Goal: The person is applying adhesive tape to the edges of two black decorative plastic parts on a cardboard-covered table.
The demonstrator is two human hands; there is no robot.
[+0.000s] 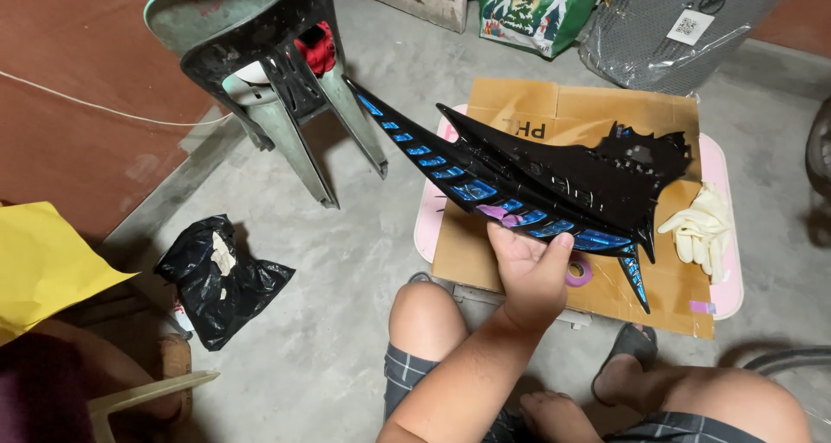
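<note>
One hand (530, 274) shows plainly, and by the way the forearm comes in from the lower left it reads as the left hand; its fingers and thumb are closed around the lower edge of a long black spiked blade-shaped prop with glossy blue inset panels (528, 187). That prop is held up in the air, tilted, its thin tip pointing toward the upper left near a worn green plastic stool (277, 71), its broad jagged end over a flat brown cardboard sheet (554, 105). The cardboard lies on a low pink table (725, 235). Beside the prop's wide end, a pair of cream rubber gloves (699, 228) rests on the cardboard, and a small purple roll of tape (579, 271) sits just past the thumb. The other hand is out of sight.

Along the far wall stands a green printed bag with a snowy tree picture (532, 10), and next to it a grey mesh item in clear plastic wrap (666, 27) bearing a small white square label (690, 25). On the grey concrete floor (363, 261), left, lies a crumpled black plastic bag (216, 278); a yellow paper sheet (43, 261) is at the left edge.
</note>
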